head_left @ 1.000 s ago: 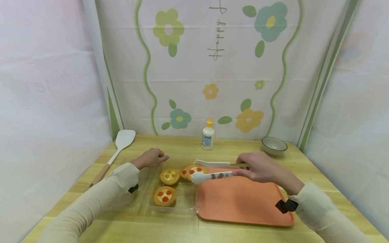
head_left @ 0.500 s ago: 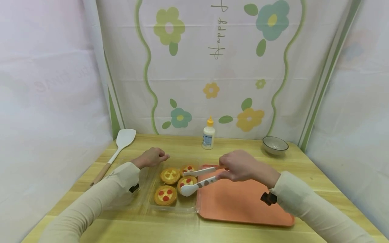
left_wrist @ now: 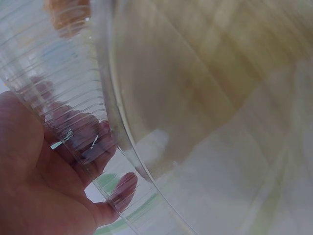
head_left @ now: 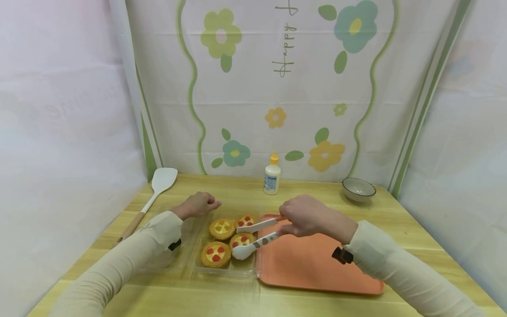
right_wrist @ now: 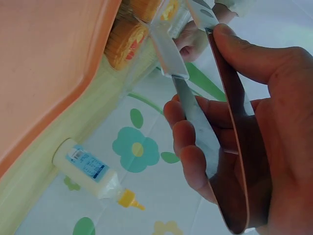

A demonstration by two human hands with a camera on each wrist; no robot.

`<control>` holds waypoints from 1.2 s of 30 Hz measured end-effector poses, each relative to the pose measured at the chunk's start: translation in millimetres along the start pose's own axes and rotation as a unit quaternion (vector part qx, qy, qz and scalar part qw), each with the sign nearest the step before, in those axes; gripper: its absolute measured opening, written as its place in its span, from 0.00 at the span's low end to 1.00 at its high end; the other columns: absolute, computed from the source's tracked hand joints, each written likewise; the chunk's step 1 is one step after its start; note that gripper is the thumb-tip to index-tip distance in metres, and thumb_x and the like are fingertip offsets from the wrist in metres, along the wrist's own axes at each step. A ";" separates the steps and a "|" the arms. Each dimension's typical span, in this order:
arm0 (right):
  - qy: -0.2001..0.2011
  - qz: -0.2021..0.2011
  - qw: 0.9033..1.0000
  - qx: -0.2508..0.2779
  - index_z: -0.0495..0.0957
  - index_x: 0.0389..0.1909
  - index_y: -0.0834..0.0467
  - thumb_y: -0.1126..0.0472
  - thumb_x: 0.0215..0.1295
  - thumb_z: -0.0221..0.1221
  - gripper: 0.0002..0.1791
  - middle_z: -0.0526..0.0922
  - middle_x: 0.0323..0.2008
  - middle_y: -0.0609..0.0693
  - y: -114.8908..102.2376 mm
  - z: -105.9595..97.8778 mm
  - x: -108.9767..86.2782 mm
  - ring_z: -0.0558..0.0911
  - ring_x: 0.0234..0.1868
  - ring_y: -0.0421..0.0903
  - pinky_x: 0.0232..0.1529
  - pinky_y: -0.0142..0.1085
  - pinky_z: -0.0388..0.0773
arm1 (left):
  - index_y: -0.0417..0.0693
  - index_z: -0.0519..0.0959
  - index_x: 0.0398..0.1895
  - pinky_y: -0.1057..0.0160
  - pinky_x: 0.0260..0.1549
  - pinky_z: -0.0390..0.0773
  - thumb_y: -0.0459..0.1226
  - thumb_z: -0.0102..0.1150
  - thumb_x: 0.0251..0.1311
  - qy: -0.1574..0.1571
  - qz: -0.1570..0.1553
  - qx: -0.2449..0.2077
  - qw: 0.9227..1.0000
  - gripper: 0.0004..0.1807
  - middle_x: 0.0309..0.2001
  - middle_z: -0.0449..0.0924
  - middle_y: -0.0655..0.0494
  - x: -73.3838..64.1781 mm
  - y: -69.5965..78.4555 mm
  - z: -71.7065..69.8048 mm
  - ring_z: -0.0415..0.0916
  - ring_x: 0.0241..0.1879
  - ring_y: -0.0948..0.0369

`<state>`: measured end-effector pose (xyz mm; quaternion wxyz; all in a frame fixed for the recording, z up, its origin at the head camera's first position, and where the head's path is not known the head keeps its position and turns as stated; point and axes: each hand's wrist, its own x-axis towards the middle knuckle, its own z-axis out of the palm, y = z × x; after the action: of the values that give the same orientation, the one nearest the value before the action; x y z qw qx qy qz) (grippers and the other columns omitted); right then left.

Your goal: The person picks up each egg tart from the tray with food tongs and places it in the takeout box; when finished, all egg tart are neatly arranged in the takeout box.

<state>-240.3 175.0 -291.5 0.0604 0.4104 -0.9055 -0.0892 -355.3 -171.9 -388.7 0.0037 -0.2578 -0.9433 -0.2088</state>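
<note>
In the head view my right hand (head_left: 303,215) holds a pair of white-tipped tongs (head_left: 261,240). Their tips are apart, one on each side of the front-right tart (head_left: 242,240). From the right wrist, metal arms of the tongs (right_wrist: 239,127) show between thumb and fingers. Other tarts with red or yellow tops, such as the front-left tart (head_left: 215,254), lie in the clear plastic box (head_left: 227,273). My left hand (head_left: 198,204) is at the box's back-left corner. The left wrist view shows that hand (left_wrist: 63,171) partly through ribbed plastic; whether it pinches the rim is unclear.
An orange tray (head_left: 317,264) adjoins the box on the right. Behind stand a white glue bottle (head_left: 271,179) with a yellow nozzle and a grey bowl (head_left: 358,190). A white spatula (head_left: 160,182) with a wooden handle lies at left.
My right hand has moved left and toward the near side, bringing the tongs from above the back-right tarts down around the front-right tart. The left hand has stayed put.
</note>
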 end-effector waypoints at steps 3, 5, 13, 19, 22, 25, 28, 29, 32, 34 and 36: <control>-0.013 0.011 1.000 -0.012 0.72 0.23 0.50 0.34 0.60 0.61 0.24 0.68 0.18 0.39 -2.6 -2.8 0.4 0.66 0.17 0.37 0.19 0.33 0.64 | 0.53 0.62 0.12 0.66 0.18 0.58 0.46 0.51 0.71 0.000 0.000 0.001 1.000 0.26 0.14 0.59 0.63 -0.1 1.5 0.3 0.55 0.15 0.66; -0.014 0.015 1.000 -0.018 0.72 0.23 0.50 0.33 0.59 0.61 0.24 0.67 0.19 0.39 -3.6 -4.2 -0.6 0.66 0.17 0.38 0.19 0.34 0.63 | 0.53 0.62 0.12 0.66 0.18 0.58 0.46 0.51 0.71 0.002 0.001 0.002 1.000 0.26 0.14 0.59 0.63 0.3 1.9 0.4 0.55 0.15 0.66; 0.025 0.017 0.999 0.021 0.76 0.29 0.51 0.35 0.59 0.63 0.22 0.71 0.23 0.40 0.5 -4.0 -11.7 0.70 0.21 0.37 0.22 0.33 0.67 | 0.54 0.62 0.12 0.67 0.18 0.58 0.46 0.51 0.71 0.000 0.006 0.003 1.000 0.26 0.14 0.60 0.63 2.7 2.4 1.1 0.56 0.15 0.66; 0.068 0.064 0.992 0.083 0.79 0.34 0.55 0.37 0.62 0.61 0.23 0.78 0.28 0.45 16.3 2.3 -27.1 0.76 0.26 0.40 0.27 0.36 0.74 | 0.54 0.62 0.11 0.67 0.18 0.58 0.47 0.50 0.71 0.007 0.002 0.015 1.000 0.26 0.14 0.60 0.63 4.1 1.3 3.4 0.55 0.15 0.66; 0.063 0.102 0.984 0.133 0.75 0.28 0.55 0.40 0.62 0.62 0.22 0.73 0.22 0.44 25.6 7.1 -37.2 0.68 0.21 0.39 0.23 0.33 0.67 | 0.54 0.62 0.12 0.66 0.18 0.59 0.47 0.50 0.71 0.009 -0.002 0.023 1.000 0.26 0.14 0.61 0.63 3.6 2.6 3.3 0.56 0.15 0.66; 0.047 0.151 0.970 0.183 0.70 0.24 0.56 0.43 0.61 0.65 0.22 0.67 0.18 0.45 34.7 13.3 -48.9 0.62 0.18 0.39 0.20 0.32 0.61 | 0.54 0.64 0.12 0.65 0.19 0.60 0.48 0.50 0.71 0.007 -0.010 0.032 0.999 0.26 0.14 0.62 0.63 2.2 4.6 1.8 0.57 0.15 0.65; 0.038 0.196 0.956 0.213 0.70 0.23 0.56 0.44 0.59 0.67 0.23 0.67 0.17 0.46 43.0 21.3 -60.9 0.63 0.16 0.39 0.18 0.32 0.61 | 0.54 0.64 0.13 0.64 0.20 0.60 0.48 0.50 0.72 0.008 -0.013 0.041 0.999 0.26 0.14 0.63 0.63 0.9 5.0 0.6 0.58 0.15 0.65; 0.038 0.210 0.954 0.212 0.69 0.23 0.56 0.44 0.58 0.67 0.23 0.66 0.16 0.46 45.7 24.5 -64.8 0.62 0.15 0.39 0.17 0.32 0.61 | 0.54 0.64 0.12 0.64 0.20 0.60 0.48 0.50 0.72 0.010 -0.012 0.042 0.999 0.26 0.13 0.63 0.63 0.5 4.8 0.4 0.58 0.15 0.65; 0.047 0.238 0.952 0.184 0.69 0.21 0.55 0.39 0.58 0.65 0.25 0.66 0.15 0.45 53.8 36.1 -77.4 0.62 0.15 0.40 0.16 0.34 0.60 | 0.53 0.65 0.13 0.63 0.20 0.61 0.47 0.50 0.72 0.014 -0.007 0.038 0.999 0.25 0.13 0.63 0.62 -0.2 3.3 0.5 0.59 0.15 0.64; 0.059 0.252 0.953 0.156 0.68 0.19 0.53 0.36 0.58 0.63 0.27 0.65 0.14 0.44 59.1 44.4 -86.4 0.62 0.14 0.40 0.16 0.34 0.58 | 0.52 0.69 0.15 0.62 0.21 0.64 0.46 0.50 0.72 0.012 -0.003 0.029 1.000 0.23 0.15 0.67 0.60 -0.2 2.6 0.3 0.63 0.17 0.62; 0.074 0.266 0.952 0.135 0.67 0.18 0.52 0.34 0.59 0.61 0.28 0.65 0.13 0.43 64.3 52.6 -95.7 0.62 0.13 0.40 0.15 0.35 0.58 | 0.48 0.77 0.25 0.58 0.26 0.74 0.45 0.48 0.73 0.013 0.002 0.014 1.000 0.19 0.23 0.77 0.55 -0.6 2.3 -1.4 0.74 0.24 0.58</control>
<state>-234.2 294.6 -332.7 0.0925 0.1649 -0.9784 0.0841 -353.8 -170.9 -386.6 0.0195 -0.2569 -0.9455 -0.1990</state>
